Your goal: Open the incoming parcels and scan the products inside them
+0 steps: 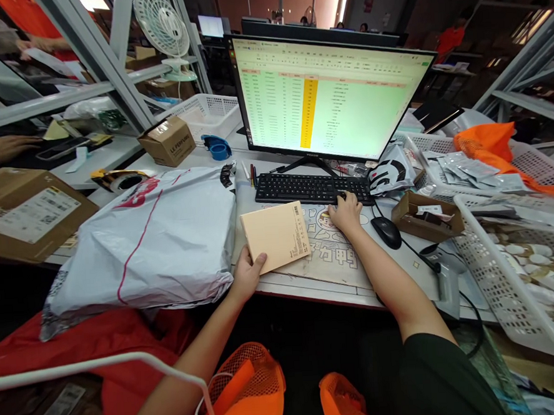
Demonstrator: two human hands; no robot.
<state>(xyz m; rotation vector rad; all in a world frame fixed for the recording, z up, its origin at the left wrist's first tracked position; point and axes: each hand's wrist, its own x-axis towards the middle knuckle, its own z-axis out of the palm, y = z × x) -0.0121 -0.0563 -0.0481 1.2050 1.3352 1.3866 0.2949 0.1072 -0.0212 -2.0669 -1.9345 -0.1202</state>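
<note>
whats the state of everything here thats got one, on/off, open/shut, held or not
monitor, on, showing a spreadsheet
tan box, shut, gripped at its lower corner by the left hand
right hand, fingers resting on the keyboard
mouse, untouched
small carton, open
brown box, shut
fan, cannot tell if running

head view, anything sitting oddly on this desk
Yes: the big grey plastic mailer bag with red print slumps over the white desk's front edge, its corner hanging unsupported. The left hand grips a flat beige cardboard box beside it.
</note>
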